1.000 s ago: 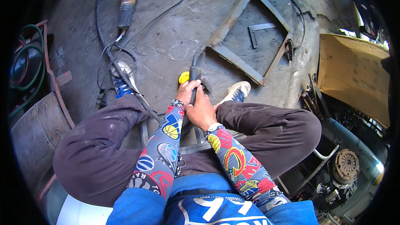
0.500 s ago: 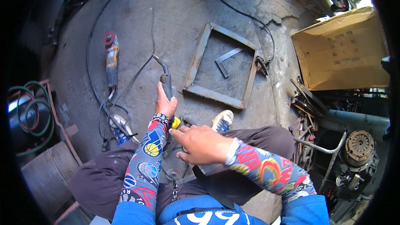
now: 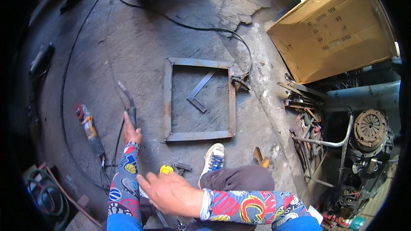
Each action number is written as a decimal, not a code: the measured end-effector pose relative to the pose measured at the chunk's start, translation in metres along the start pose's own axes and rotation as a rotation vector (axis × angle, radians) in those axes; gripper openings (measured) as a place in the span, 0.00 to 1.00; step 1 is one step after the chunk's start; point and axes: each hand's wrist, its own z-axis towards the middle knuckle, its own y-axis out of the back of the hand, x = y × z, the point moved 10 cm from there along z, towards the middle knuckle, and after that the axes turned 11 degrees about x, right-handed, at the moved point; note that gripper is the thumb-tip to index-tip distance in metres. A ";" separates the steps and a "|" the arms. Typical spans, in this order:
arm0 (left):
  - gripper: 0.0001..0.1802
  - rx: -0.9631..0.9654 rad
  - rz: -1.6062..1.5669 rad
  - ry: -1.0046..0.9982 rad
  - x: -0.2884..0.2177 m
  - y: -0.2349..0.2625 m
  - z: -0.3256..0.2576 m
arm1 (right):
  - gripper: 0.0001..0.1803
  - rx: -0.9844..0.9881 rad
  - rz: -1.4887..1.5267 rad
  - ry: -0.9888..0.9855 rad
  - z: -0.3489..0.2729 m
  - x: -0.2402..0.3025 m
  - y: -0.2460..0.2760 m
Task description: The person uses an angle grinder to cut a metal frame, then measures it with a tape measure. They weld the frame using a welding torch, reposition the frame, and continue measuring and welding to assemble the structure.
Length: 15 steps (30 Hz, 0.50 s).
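Note:
My left hand [image 3: 132,133] grips a welding torch [image 3: 132,113], its bent neck angled away from me over the floor. Beyond my left forearm's cuff, my right hand [image 3: 171,192] hovers palm down beside that arm, fingers apart and holding nothing. To the right of the torch lies a square steel frame [image 3: 199,136] on the concrete. Inside it rests a small L-shaped metal piece [image 3: 198,99]. A clamp [image 3: 242,81] with a cable sits at the frame's right side. An angle grinder [image 3: 91,131] lies left of my left hand.
A yellow object [image 3: 166,169] and a short metal piece [image 3: 183,167] lie by my shoe [image 3: 214,161]. A black cable [image 3: 188,26] curves across the floor. At right stand a cardboard box [image 3: 334,30], scrap metal [image 3: 306,96] and a round clutch part [image 3: 370,128]. Hoses [image 3: 51,196] hang lower left.
The view has shifted, and I lean further forward, so the frame appears squarer and further left. My left hand keeps the torch, now further from my body. My right hand has stayed near my left forearm.

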 end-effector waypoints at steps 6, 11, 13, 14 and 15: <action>0.36 0.093 0.081 0.026 0.022 -0.008 0.012 | 0.31 0.525 0.242 -0.164 -0.003 -0.027 -0.053; 0.27 0.477 -0.270 0.106 0.003 0.013 -0.050 | 0.30 0.589 0.602 -0.299 -0.020 -0.048 -0.086; 0.28 0.511 -0.294 0.116 -0.008 0.042 -0.099 | 0.33 0.407 0.718 -0.508 -0.059 -0.055 -0.089; 0.28 0.505 -0.291 0.122 -0.016 0.056 -0.125 | 0.35 0.431 0.664 -0.593 -0.083 -0.054 -0.092; 0.28 0.498 -0.326 0.187 -0.016 0.069 -0.152 | 0.33 0.377 0.690 -0.608 -0.109 -0.051 -0.085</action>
